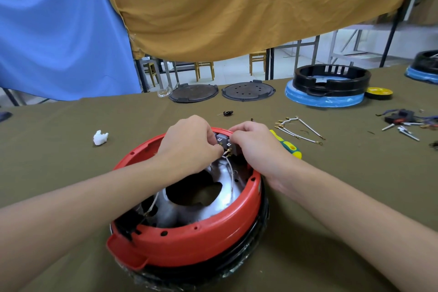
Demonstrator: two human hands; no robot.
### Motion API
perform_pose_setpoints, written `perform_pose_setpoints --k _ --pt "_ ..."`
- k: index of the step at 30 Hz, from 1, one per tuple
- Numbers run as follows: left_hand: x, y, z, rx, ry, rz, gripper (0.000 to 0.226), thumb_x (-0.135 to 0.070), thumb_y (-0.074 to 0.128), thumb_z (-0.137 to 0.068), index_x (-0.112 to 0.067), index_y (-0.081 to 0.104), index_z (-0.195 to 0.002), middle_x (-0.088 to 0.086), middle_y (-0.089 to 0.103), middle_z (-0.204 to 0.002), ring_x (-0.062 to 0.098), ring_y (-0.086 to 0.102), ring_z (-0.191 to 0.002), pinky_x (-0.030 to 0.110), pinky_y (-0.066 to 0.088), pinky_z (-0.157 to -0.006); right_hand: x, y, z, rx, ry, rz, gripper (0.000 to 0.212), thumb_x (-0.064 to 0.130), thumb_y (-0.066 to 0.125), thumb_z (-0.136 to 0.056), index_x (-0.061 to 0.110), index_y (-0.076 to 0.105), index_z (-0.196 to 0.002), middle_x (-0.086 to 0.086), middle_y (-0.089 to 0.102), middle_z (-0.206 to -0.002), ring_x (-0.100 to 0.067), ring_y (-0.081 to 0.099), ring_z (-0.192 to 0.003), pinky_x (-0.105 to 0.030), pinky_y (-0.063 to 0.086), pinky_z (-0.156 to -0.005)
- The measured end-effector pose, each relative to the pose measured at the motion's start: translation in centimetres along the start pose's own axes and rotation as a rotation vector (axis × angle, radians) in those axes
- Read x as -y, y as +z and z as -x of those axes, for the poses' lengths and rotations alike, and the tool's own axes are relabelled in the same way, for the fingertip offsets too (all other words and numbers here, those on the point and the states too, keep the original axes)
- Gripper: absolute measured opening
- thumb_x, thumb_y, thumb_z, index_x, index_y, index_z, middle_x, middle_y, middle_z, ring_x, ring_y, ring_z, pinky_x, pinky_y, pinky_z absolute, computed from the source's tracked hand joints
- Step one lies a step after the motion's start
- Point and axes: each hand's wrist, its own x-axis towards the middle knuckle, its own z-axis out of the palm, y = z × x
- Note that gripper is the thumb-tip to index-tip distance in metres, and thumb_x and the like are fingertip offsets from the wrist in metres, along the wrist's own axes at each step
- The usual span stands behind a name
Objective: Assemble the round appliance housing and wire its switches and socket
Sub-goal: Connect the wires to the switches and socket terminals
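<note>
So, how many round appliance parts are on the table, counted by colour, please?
Red housing: 1
Black housings on blue bases: 2
Dark flat covers: 2
Total: 5

Both hands, left (pixel 189 143) and right (pixel 254 143), meet with fingers curled, forearms reaching forward.

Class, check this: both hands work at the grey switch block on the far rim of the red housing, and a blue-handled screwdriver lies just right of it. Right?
Not quite. In the head view the screwdriver has a yellow-and-green handle, not blue. Both hands, left hand and right hand, do work at the grey switch block on the red housing.
</note>
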Motion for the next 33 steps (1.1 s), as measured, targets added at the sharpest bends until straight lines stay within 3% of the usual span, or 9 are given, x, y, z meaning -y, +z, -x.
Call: perform_pose_setpoints --k 10,13,18,25,28,33 --pt "-0.02 0.46 -0.24 0.01 0.012 0.033 0.02 -0.026 0.072 -0.077 -0.022 0.063 -0.059 -0.009 0.062 -0.056 0.006 0.059 -0.056 0.021 0.037 -0.049 -0.16 0.2 -0.02 -0.022 -0.006 -0.02 0.019 0.013 0.053 -0.088 0.021 0.067 -0.096 -0.001 0.063 -0.076 -0.018 0.055 -0.068 -0.03 0.04 -0.06" --pt "-0.02 0.33 -0.14 0.018 0.009 0.029 0.019 -0.027 0.072 -0.076 -0.024 0.063 -0.06 -0.011 0.062 -0.059 0.009 0.06 -0.06 0.021 0.036 -0.05 -0.07 0.2 0.08 -0.016 0.004 -0.037 0.019 0.012 0.053 -0.088 0.02 0.067 -0.096 -0.001 0.063 -0.078 -0.019 0.056 -0.072 -0.031 0.041 -0.063" --pt "0.11 0.12 -0.04 -0.046 -0.01 0.02 0.017 -0.035 0.074 -0.071 -0.025 0.064 -0.061 -0.012 0.06 -0.058 0.0 0.055 -0.059 0.02 0.032 -0.047 -0.14 0.34 0.16 0.014 0.013 -0.054 0.02 0.013 0.053 -0.088 0.019 0.068 -0.098 -0.004 0.066 -0.083 -0.022 0.06 -0.078 -0.039 0.051 -0.074" --pt "-0.45 0.58 0.05 -0.062 -0.102 0.09 0.016 -0.032 0.076 -0.07 -0.019 0.067 -0.066 -0.004 0.066 -0.064 0.017 0.063 -0.065 0.025 0.048 -0.055 -0.18 0.46 0.17 0.014 0.026 -0.062 0.021 0.013 0.052 -0.087 0.019 0.068 -0.099 -0.009 0.07 -0.092 -0.033 0.067 -0.098 -0.049 0.054 -0.089" --pt "-0.78 0.76 0.3 -0.071 -0.137 0.138 0.014 -0.028 0.075 -0.071 -0.016 0.068 -0.068 0.0 0.067 -0.065 0.022 0.066 -0.067 0.034 0.056 -0.062 -0.23 0.56 0.09 0.013 0.03 -0.086 0.021 0.012 0.052 -0.088 0.017 0.068 -0.101 -0.009 0.069 -0.091 -0.031 0.067 -0.094 -0.048 0.054 -0.089" --pt "-0.83 0.88 0.46 -0.069 -0.149 0.187 0.012 -0.024 0.073 -0.074 -0.014 0.067 -0.069 0.002 0.067 -0.067 0.025 0.066 -0.071 0.035 0.055 -0.065 -0.29 0.65 0.09 0.015 0.033 -0.115 0.021 0.012 0.055 -0.088 0.016 0.067 -0.104 -0.007 0.068 -0.089 -0.025 0.065 -0.088 -0.044 0.054 -0.086"
